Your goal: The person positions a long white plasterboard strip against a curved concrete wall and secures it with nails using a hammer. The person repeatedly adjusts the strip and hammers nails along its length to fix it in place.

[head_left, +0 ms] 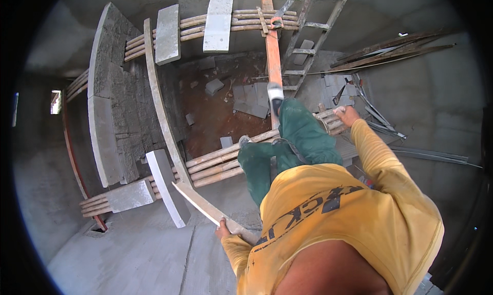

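Note:
My left hand (224, 230), low in the head view, is closed round the edge of a long, pale wooden board (208, 206) that slants up and left from my side. Off to the right, my right hand (347, 116) is curled over the end of a bundle of bamboo poles (218, 166) by my knee. One grey shoe (244, 140) shows at these poles. My other foot (276, 92) is raised against an orange upright beam (272, 53).
A white block (168, 187) leans on the near poles; a grey block (131, 196) lies on them. Two more blocks (218, 23) sit on the far poles. A narrow plank (162, 100) spans both bundles beside a block wall (105, 125). A ladder (321, 35) leans behind. Rubble lies below.

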{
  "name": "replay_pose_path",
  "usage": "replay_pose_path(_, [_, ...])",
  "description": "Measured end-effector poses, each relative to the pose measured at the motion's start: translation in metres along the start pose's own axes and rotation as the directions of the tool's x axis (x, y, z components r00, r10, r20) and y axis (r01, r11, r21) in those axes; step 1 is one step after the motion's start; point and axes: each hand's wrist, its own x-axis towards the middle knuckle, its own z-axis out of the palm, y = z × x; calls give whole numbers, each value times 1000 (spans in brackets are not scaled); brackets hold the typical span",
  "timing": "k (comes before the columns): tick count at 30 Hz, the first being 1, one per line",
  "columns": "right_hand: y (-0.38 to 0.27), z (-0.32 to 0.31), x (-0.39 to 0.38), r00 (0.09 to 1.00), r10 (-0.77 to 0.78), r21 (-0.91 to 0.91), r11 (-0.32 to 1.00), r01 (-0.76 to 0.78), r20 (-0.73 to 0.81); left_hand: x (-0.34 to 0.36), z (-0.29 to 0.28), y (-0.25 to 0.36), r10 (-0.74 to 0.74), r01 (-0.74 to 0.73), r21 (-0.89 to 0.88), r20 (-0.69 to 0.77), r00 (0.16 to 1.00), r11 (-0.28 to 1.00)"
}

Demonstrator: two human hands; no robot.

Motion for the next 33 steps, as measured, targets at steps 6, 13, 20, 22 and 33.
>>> replay_pose_path(6, [-51, -41, 52, 991, -130, -240, 963, 123, -11, 75, -11, -22, 45, -44, 6, -92, 995, 999])
replay_pose_path(13, [-131, -17, 168, 976, -202, -272, 937, 218, 85, 115, -3, -38, 130, -144, -52, -211, 969, 988])
replay_pose_path(20, [-159, 119, 342, 978, -160, 41, 987, 156, 133, 67, 95, 3, 101, -131, -126, -226, 969, 983])
replay_pose_path(22, [-173, 161, 398, 977, -131, 203, 975, 96, 168, 56, 129, 11, 73, -82, -90, -102, 992, 993])
replay_pose_path(33, [-271, 344, 656, 971, -209, 478, 869, 129, 118, 0, 276, -22, -331, 445, 424, -317, 889, 788])
